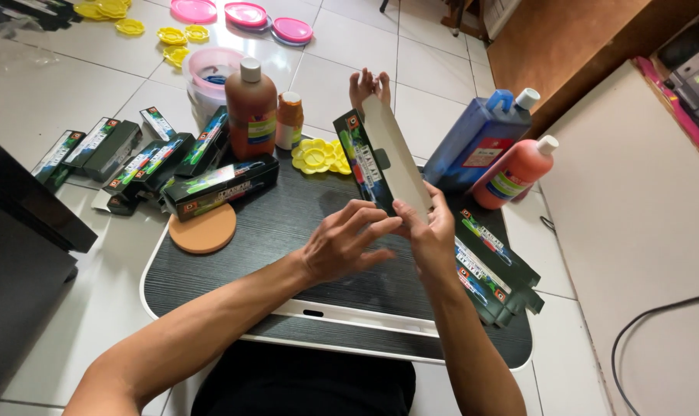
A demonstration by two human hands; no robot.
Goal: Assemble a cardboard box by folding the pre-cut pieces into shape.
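Observation:
A long, dark printed carton (380, 162) is held up over a black lap table (288, 223), its pale inner flap turned toward me. My right hand (430, 231) grips the carton's near end. My left hand (346, 243) touches that same end with its fingertips. Toes of a foot (369, 83) show just beyond the carton's far end. A flattened carton (492, 270) of the same kind lies on the table to the right of my right hand.
Several closed dark cartons (153, 166) lie at the table's left. A round orange disc (203, 229), brown bottle (251, 108), small orange bottle (289, 119), yellow flower-shaped palettes (319, 156), blue jug (477, 139) and orange-red bottle (515, 173) stand around. Pink lids (245, 14) lie on the tiled floor.

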